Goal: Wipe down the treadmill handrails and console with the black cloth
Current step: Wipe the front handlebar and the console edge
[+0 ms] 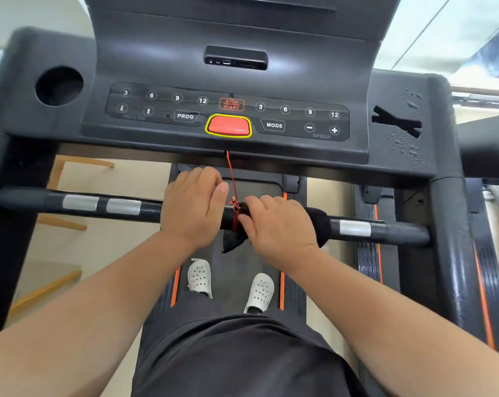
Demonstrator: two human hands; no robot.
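Observation:
A black front handrail (79, 203) with silver sensor plates runs across the treadmill below the dark console (162, 67). The black cloth (318, 222) is wrapped over the rail's middle, one corner hanging under it. My right hand (279, 227) presses down on the cloth around the rail. My left hand (192, 207) grips the bare rail just left of it, thumb extended toward a red safety cord (231, 174) that hangs from the console and is tied around the rail between both hands.
The console carries numbered buttons, a red stop button (228, 126), a cup hole (59, 85) at left and water droplets (400, 144) on its right side. My white shoes (199, 277) stand on the belt. A wooden frame (59, 179) stands left; another treadmill (486, 253) is right.

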